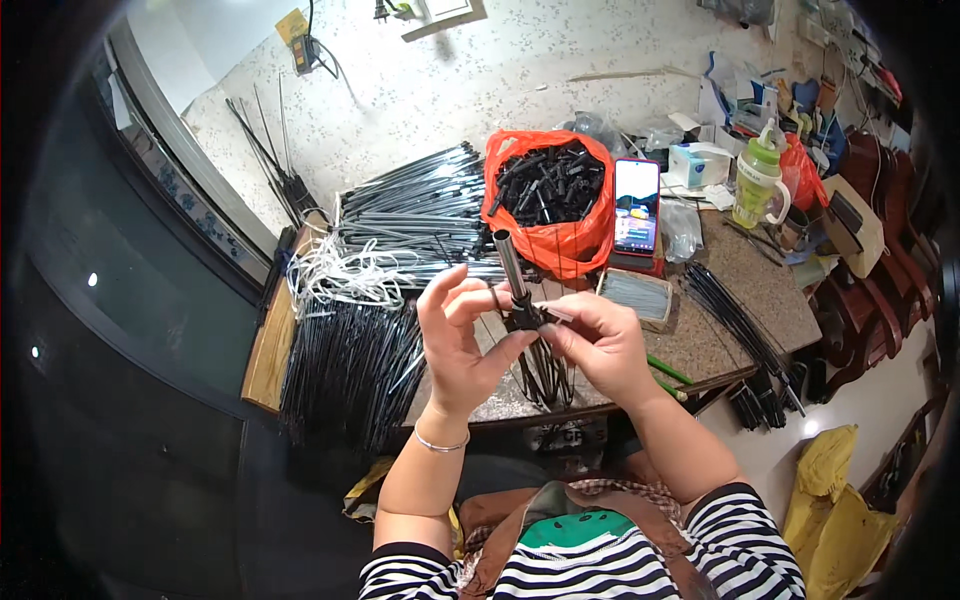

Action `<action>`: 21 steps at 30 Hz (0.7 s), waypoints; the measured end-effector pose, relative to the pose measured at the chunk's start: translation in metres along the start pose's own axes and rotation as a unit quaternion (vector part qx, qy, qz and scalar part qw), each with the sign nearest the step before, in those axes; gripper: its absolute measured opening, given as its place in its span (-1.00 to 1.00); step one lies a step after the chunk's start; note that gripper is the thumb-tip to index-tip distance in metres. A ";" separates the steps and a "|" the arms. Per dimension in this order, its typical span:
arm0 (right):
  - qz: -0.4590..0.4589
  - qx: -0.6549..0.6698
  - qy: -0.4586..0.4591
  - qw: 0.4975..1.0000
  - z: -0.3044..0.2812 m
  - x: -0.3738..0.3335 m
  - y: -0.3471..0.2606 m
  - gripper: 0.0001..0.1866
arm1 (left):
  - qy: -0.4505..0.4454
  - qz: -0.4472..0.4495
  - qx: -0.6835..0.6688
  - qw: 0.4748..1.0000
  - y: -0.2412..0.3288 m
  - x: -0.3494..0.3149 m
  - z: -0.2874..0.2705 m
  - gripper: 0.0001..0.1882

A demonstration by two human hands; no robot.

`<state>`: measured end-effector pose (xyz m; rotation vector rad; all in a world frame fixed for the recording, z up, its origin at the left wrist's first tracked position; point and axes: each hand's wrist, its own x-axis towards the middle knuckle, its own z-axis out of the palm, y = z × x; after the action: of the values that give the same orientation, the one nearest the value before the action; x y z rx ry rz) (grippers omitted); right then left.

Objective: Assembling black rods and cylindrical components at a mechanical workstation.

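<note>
Upright in front of me is an umbrella frame (511, 268), with a shiny metal tube on top, a black hub in the middle and thin dark ribs hanging below. My left hand (456, 350) grips its hub between thumb and fingers, the fingertips behind the tube. From the other side, my right hand (608, 348) pinches at the same hub. A short pale piece shows at the right fingertips, too small to name. Behind the frame stands a red plastic bag (550, 243) full of small black tubular parts (550, 185).
Metal tubes (420, 220), white cords (345, 270) and black ribs (350, 370) cover the table's left side. A phone (637, 205) stands beside the bag, near a box of thin wires (637, 298). At the right are a green-lidded bottle (760, 180) and a bundle of black frames (735, 320).
</note>
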<state>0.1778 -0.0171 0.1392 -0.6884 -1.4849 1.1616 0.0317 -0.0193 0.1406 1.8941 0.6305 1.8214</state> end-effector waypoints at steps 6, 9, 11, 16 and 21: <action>-0.193 -0.143 -0.016 0.971 0.001 -0.001 -0.008 -0.81 | -0.055 -0.027 -0.204 0.977 -0.002 -0.001 -0.005 -0.54; -0.310 -0.292 -0.010 0.905 0.005 -0.007 -0.010 -0.71 | -0.030 -0.065 -0.204 0.976 0.004 -0.009 -0.002 -0.68; -0.289 -0.332 -0.010 0.898 0.009 -0.013 -0.007 -0.64 | 0.018 -0.058 -0.124 0.990 0.008 -0.015 0.001 -0.72; -0.257 -0.241 0.021 0.936 0.004 -0.012 -0.001 -0.60 | 0.001 0.089 0.259 0.962 0.023 -0.019 0.015 -0.75; -0.177 -0.172 -0.040 0.968 -0.027 -0.014 0.002 -0.68 | 0.141 0.271 0.273 0.912 0.033 -0.042 -0.015 -0.81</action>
<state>0.2070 -0.0204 0.1301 -0.5790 -1.8134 0.6726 0.0161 -0.0710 0.1270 2.3574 0.8403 2.5042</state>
